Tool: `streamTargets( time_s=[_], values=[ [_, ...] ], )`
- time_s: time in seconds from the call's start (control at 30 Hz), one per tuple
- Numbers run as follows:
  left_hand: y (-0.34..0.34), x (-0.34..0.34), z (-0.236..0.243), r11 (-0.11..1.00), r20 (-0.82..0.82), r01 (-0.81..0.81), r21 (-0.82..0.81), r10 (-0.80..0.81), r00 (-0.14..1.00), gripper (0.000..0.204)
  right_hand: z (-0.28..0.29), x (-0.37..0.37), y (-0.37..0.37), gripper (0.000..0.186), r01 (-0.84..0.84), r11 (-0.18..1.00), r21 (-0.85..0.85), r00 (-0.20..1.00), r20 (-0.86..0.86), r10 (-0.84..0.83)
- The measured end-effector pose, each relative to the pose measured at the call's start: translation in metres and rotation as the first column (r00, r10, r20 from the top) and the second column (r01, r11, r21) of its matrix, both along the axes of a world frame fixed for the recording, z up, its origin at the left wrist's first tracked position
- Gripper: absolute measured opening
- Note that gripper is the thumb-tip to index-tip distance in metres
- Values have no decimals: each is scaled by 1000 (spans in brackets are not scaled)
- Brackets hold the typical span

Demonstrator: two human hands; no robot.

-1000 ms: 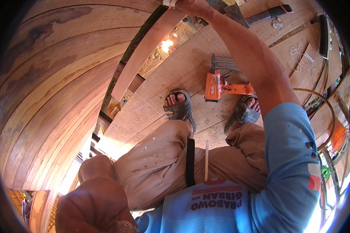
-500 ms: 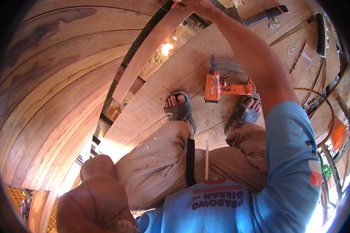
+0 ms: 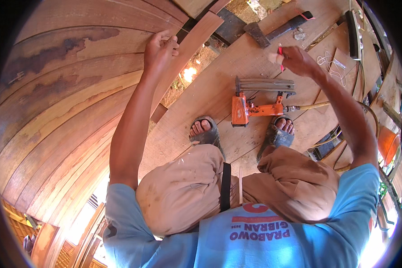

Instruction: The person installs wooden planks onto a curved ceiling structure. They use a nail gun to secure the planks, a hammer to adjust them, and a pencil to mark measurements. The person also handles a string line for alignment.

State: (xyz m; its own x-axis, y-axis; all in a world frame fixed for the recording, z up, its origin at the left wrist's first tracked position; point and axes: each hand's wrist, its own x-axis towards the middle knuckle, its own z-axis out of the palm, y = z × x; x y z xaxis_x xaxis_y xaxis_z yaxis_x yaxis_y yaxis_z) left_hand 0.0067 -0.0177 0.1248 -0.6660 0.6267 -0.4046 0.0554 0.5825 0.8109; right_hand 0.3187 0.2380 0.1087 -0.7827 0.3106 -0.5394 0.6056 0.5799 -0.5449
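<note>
Head view: see left of and below the left hand [image 3: 158, 52] a broad plank wall [image 3: 67, 102]; might drive a splinter into the fingertips if rubbed along its edges. Lying right of those fingers, past an open gap [image 3: 196, 64], floorboards [image 3: 221, 85]; could lose small parts through that gap. Just beside the left fingers, loosely curled, slightly spread and visibly pinching nothing, a narrow board [image 3: 193, 42]; cannot tell whether touched or fastened, might shift if loose and leaned on. Below the right fingers, an orange nail gun [image 3: 240, 110] on a hose [image 3: 315, 105]; could discharge near the sandals [image 3: 208, 137] if knocked. Pinched in the right hand [image 3: 298, 61], a small red item [image 3: 280, 57], partly blurred; might drop if gripped too lightly.
</note>
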Motion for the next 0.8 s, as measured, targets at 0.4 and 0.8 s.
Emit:
streamTargets(
  time_s=[0.4,0.8],
  values=[
    [38,-13,-48,987,120,-9,160,-10,993,44,-54,87,13,52,275,957,94,956,79,-283],
    [27,-16,-47,933,9,-128,335,132,991,52,-74,101,24,46,300,946,126,954,-15,-301]
  ],
)
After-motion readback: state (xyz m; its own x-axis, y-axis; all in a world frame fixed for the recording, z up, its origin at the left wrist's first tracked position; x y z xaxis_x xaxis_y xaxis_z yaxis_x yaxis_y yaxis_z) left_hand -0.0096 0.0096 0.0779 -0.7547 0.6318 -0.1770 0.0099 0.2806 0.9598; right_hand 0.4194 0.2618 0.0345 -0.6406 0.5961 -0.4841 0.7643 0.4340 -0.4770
